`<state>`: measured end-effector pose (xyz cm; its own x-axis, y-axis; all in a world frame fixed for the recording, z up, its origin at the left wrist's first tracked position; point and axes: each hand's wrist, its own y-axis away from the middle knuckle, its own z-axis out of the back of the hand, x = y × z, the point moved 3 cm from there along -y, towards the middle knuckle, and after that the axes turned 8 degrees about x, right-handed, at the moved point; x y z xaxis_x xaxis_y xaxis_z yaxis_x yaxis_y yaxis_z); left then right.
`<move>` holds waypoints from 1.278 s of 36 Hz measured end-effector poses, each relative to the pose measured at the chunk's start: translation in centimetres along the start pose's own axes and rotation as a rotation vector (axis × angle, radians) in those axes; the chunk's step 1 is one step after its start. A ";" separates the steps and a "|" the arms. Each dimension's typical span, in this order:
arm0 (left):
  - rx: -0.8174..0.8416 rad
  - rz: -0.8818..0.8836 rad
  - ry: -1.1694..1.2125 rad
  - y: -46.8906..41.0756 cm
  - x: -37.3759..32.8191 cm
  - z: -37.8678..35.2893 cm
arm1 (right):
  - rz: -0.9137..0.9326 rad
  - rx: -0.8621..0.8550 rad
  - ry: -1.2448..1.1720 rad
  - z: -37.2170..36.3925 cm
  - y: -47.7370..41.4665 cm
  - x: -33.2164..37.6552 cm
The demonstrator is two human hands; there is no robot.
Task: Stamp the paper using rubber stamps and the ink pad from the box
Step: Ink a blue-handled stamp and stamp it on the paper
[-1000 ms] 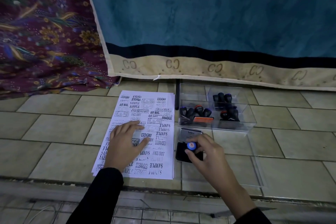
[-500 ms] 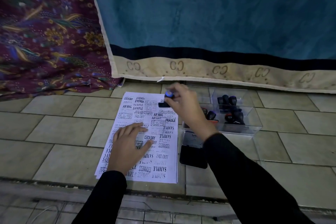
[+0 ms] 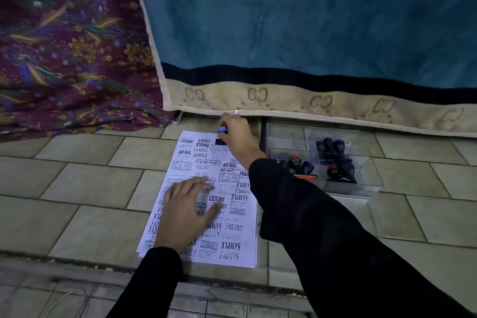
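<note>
A white sheet of paper [image 3: 191, 162] covered in black stamp prints lies on the tiled floor. My left hand [image 3: 184, 212] rests flat on its middle with fingers spread. My right hand [image 3: 238, 138] reaches across to the sheet's far right corner and grips a black rubber stamp with a blue cap [image 3: 222, 129], its base down on the paper. A clear plastic box [image 3: 361, 188] to the right holds several more black stamps [image 3: 331, 147]. My right sleeve hides the ink pad.
A blue, black and beige rug [image 3: 284, 33] hangs or lies just beyond the paper, its edge close to my right hand. Patterned maroon cloth [image 3: 64, 46] covers the far left. A step edge [image 3: 77, 258] runs along the near side of the tiles.
My right hand left the ink pad with the blue-capped stamp, crossed over to the paper's far corner and set the stamp down there. My left hand stayed on the sheet.
</note>
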<state>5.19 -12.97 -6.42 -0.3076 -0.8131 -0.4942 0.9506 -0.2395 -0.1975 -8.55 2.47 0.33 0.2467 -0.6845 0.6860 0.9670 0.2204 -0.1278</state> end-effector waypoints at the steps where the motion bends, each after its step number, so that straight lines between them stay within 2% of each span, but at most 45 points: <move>1: -0.002 0.001 0.000 0.0 0.0 0.0 | 0.006 0.005 0.007 -0.1 0.0 0.1; 12: 0.023 0.013 -0.008 0.0 0.0 0.1 | -0.012 0.004 0.108 -0.1 -0.5 0.4; 18: 0.013 0.000 -0.005 0.1 0.1 0.0 | -0.095 -0.278 -0.171 2.1 0.4 -1.5; 24: 0.018 -0.003 -0.020 0.0 0.1 0.0 | -0.051 -0.496 -0.317 6.5 4.8 -1.2; 28: 0.027 0.003 -0.011 0.0 0.2 0.0 | -0.058 -0.476 -0.363 7.4 9.7 -1.0; 36: 0.019 -0.003 -0.014 0.1 0.1 0.0 | 0.021 -0.351 -0.124 5.3 19.5 -1.8; 46: 0.018 -0.012 -0.014 0.1 0.0 0.0 | 0.066 -0.305 -0.019 4.9 24.0 -2.1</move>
<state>5.26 -13.00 -6.46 -0.3184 -0.8174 -0.4801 0.9475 -0.2589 -0.1876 13.79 12.60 -0.70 0.3108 -0.6619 0.6821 0.9243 0.0432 -0.3793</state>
